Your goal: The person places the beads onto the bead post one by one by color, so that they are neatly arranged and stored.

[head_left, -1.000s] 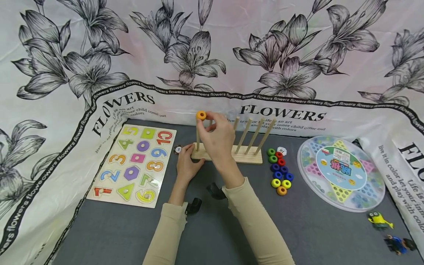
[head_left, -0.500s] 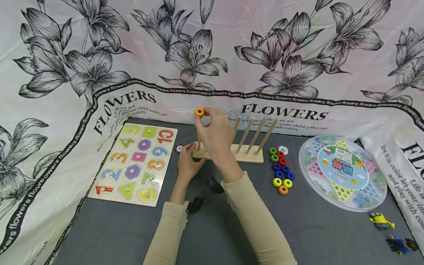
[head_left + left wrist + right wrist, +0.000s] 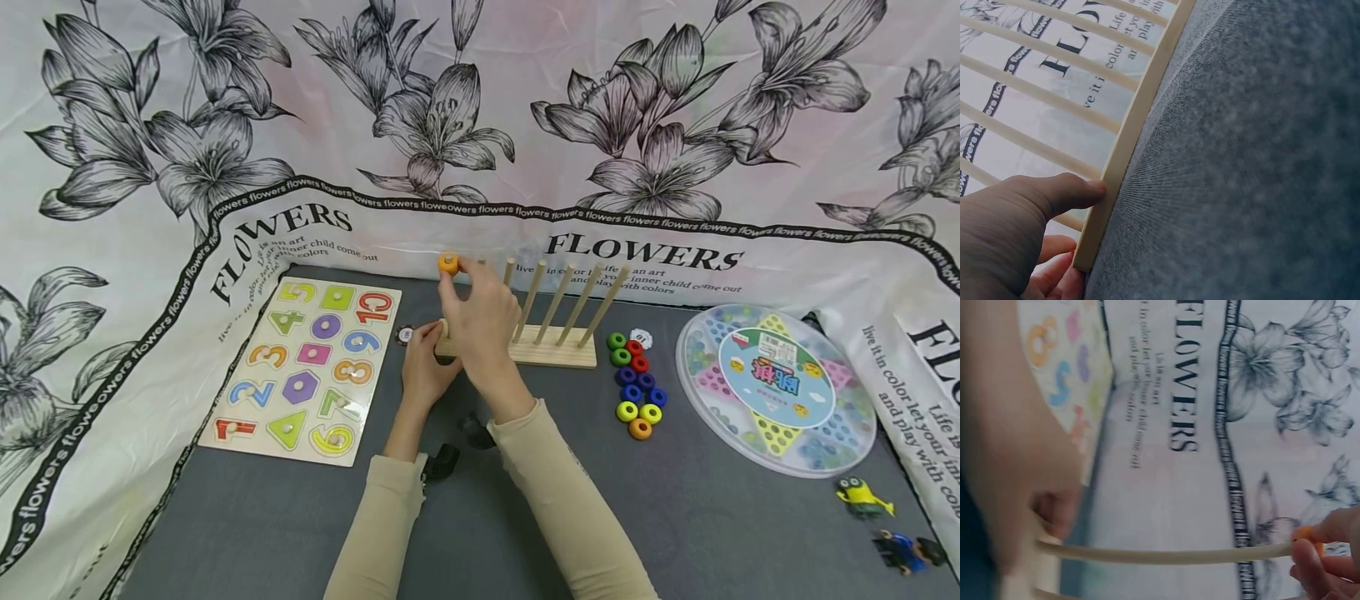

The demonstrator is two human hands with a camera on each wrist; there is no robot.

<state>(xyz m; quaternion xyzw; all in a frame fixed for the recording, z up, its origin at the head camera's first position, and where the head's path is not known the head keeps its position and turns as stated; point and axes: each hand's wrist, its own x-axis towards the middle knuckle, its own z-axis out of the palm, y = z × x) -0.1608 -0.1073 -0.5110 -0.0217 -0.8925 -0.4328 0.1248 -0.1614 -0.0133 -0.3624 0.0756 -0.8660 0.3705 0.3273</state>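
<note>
Here's the right hand (image 3: pixel 486 321), its grip narrowed to a pinch, thumb and fingers on an orange round ring (image 3: pixel 447 263) right up at the tip of the leftmost peg! Down below, the left hand (image 3: pixel 427 375) has its grip curled round the left end of the pale wooden peg stand (image 3: pixel 562 357), thumb pressing the near edge. Over to the right on the dark grey cloth-covered worktop (image 3: pixel 712 542), a cluster of small green, red, blue, yellow and orange rings (image 3: pixel 635 387) lies just beside the stand. Off left, there's a flat pale board with colourful numbers and shapes (image 3: pixel 324 373).
</note>
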